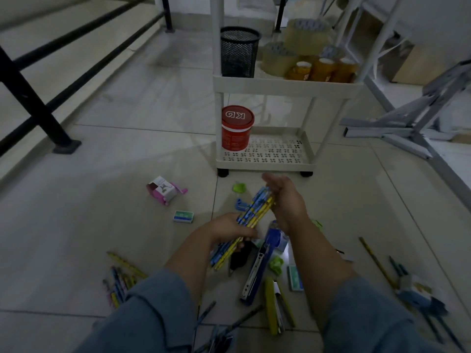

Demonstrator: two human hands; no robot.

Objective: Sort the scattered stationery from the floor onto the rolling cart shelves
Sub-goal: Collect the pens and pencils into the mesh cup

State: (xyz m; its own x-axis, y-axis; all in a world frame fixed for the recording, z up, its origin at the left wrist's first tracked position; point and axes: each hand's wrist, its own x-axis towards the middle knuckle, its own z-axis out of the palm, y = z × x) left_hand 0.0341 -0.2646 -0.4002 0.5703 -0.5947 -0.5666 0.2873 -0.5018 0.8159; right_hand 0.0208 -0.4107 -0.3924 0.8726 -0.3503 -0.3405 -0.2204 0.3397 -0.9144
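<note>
Where the red cylindrical plastic tub (237,128) stands on the perforated bottom shelf of the white plastic rolling cart (288,85), its lid shows white letters reading "KD", upside down from here. Other labels are too blurred to read. The shelf above carries a black wire-mesh pen cup (239,52) and rolls of clear and brown packing tape (305,38).

The floor is pale glossy tile (127,118) in dim light, with a black metal railing (33,98) at the left edge and a white metal frame (407,123) to the right.

The left hand (229,229) grips a bundle of blue-and-yellow pencils (254,212) low down, above the floor. The right hand (285,200) lays straight fingers against the bundle's upper end.

Loose pencils (119,276), a small pink-and-white box (164,189) and a yellow stapler (272,307) lie scattered nearby. A strip of tile separates the hands from the cart's wheels.
</note>
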